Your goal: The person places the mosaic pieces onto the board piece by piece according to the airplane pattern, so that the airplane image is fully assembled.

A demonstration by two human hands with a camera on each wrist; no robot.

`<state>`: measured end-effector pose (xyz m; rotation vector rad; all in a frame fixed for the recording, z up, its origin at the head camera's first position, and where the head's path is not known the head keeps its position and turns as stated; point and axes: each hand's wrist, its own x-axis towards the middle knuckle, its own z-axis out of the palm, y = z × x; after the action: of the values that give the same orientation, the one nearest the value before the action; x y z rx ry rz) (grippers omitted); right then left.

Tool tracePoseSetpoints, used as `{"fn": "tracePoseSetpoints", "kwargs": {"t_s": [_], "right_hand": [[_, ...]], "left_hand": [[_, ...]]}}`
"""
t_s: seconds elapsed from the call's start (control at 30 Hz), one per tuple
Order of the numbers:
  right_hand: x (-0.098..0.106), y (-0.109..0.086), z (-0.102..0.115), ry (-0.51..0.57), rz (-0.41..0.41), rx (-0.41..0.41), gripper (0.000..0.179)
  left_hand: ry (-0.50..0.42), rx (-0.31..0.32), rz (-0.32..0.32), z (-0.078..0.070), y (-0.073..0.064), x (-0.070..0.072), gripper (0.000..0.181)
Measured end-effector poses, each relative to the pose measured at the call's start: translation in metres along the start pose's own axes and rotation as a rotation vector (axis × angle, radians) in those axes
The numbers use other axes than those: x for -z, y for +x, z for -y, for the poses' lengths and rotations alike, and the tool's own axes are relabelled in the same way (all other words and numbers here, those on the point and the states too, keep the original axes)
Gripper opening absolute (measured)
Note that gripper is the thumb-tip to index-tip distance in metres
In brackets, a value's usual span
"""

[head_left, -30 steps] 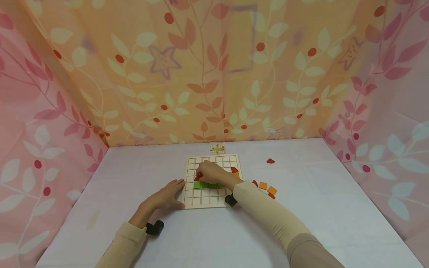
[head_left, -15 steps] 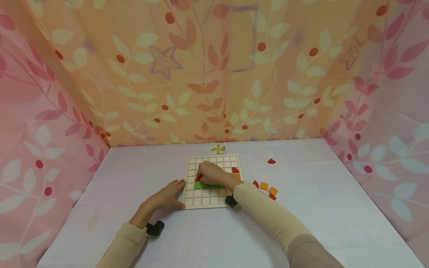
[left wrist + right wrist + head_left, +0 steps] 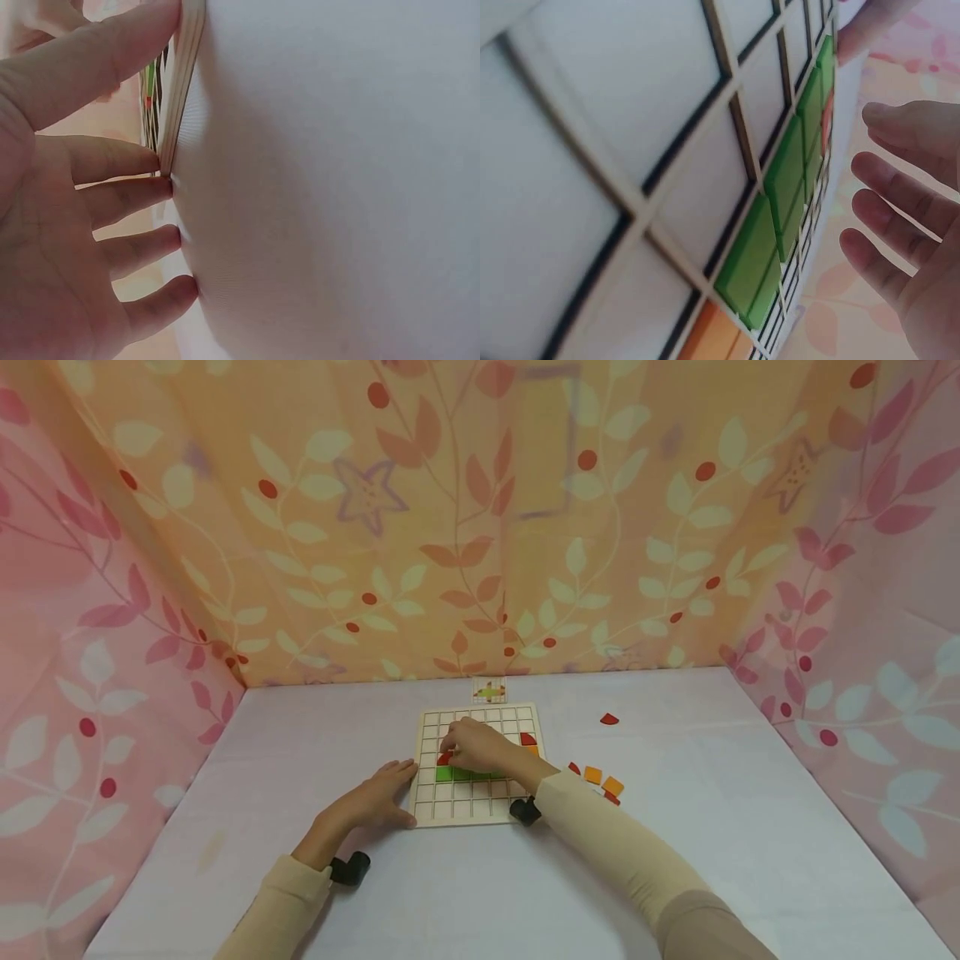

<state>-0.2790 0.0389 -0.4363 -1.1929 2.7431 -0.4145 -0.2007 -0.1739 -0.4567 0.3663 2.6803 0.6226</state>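
Note:
A wooden grid board lies on the white cloth. My left hand is beside its left edge, thumb and fingertips right at the rim in the left wrist view. Over the board's middle is my right hand, its fingers loosely bent and holding nothing in the right wrist view. Just by those fingertips, a red quarter-round tile sits in a cell above the left end of a row of green square tiles. On the board's right side are an orange tile and another red quarter-round tile.
Right of the board lie loose orange square tiles and red tiles, partly behind the right sleeve. A lone red quarter-round tile lies farther back. Behind the board is a small pattern card. Patterned fabric walls surround the table on three sides.
My right hand has let go of the red quarter-round tile and lifted slightly, shifting a little to the right. The left hand stays at the board's edge.

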Motion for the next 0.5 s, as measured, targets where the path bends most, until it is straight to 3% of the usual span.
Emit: {"fn": "tracePoseSetpoints", "kwargs": {"t_s": [0.27,0.5], "right_hand": [[0.010,-0.018,-0.011,0.086,-0.004,-0.031,0.022],[0.015,-0.035,-0.033,0.129,-0.030,-0.078,0.021]], "left_hand": [[0.004,-0.012,-0.004,-0.002,0.000,0.002,0.091],[0.010,-0.018,-0.012,-0.002,0.000,0.001,0.091]]}}
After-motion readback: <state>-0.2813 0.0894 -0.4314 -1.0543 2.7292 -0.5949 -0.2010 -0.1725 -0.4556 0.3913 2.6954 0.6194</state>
